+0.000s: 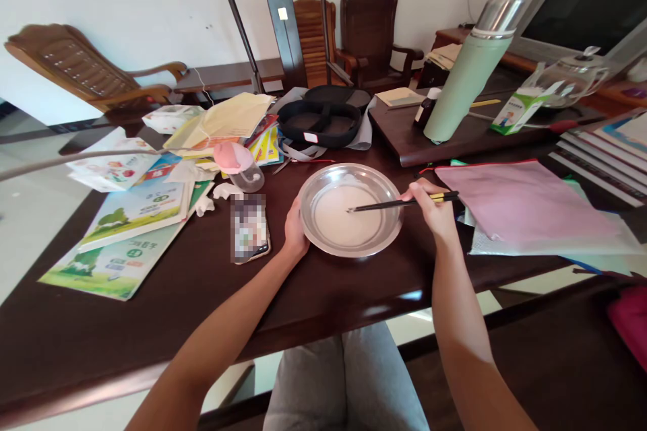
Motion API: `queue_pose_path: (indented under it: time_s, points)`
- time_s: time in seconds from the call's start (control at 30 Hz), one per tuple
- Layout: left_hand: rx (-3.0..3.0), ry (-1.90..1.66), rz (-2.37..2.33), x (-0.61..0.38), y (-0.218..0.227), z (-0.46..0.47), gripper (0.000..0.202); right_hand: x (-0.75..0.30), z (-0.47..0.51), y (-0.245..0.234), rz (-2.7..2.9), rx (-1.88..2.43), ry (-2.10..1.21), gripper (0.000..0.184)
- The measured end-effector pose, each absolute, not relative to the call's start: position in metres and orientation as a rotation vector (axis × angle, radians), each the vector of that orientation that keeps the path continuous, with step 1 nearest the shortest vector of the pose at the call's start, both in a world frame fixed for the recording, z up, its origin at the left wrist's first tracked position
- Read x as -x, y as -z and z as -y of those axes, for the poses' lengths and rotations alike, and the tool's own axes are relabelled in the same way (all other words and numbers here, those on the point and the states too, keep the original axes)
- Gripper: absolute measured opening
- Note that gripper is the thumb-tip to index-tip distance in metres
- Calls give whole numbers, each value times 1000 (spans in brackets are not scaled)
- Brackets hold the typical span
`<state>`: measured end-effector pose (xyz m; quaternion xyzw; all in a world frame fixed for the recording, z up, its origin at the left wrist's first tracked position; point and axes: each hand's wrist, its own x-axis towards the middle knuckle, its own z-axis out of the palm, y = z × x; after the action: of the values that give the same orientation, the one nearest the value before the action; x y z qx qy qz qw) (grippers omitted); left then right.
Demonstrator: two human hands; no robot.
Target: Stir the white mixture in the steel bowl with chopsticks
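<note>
A round metal bowl (323,178) holding a pale white liquid sits on the dark wooden table (202,296) in front of me. My left hand (294,229) grips the bowl's left rim, fingers curled around it. My right hand (432,207) is closed on a pair of dark chopsticks (389,203) with yellow bands. Their tips reach left into the white liquid near the bowl's middle.
A phone (249,227) lies just left of the bowl. Books (126,229), papers and a pink-lidded bottle (237,163) crowd the left. A black case (319,121) lies behind the bowl, a green thermos (468,74) stands at the back right, and a pink folder (526,205) lies at right.
</note>
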<state>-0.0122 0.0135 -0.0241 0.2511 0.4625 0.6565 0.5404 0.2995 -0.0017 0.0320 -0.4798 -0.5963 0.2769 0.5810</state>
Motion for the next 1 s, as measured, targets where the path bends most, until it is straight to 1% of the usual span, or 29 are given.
queue_pose_path:
  time_s: [0.1,0.2,0.3,0.43,0.5,0.57,0.67,0.77,0.9,1.0]
  points:
    - [-596,-1566,-1119,11,23,-13,38,-299,4,-34,1401,1073,-731,68]
    - [-590,-1568,-1131,11,20,-13,36,-291,5,-36,1579,1031,-820,62]
    - [-587,-1568,-1129,11,18,-12,40,-287,1,-34,1624,1066,-738,62]
    - [-607,-1559,-1139,12,17,-12,42,-297,-2,-30,1433,1172,-564,68]
    - [-629,-1558,-1126,12,17,-12,41,-301,0,-30,1363,1160,-580,70]
    - [-637,-1563,-1110,12,16,-12,40,-300,1,-32,1383,1122,-663,72]
    - [-619,-1558,-1099,11,15,-11,37,-292,2,-34,1546,1076,-757,68]
    - [-593,-1558,-1083,10,15,-12,36,-287,-2,-33,1619,1063,-714,65]
    - [-592,-1564,-1062,10,16,-14,34,-297,-5,-29,1428,1151,-585,69]
    - [-610,-1563,-1075,10,16,-14,34,-304,-1,-31,1351,1120,-616,72]
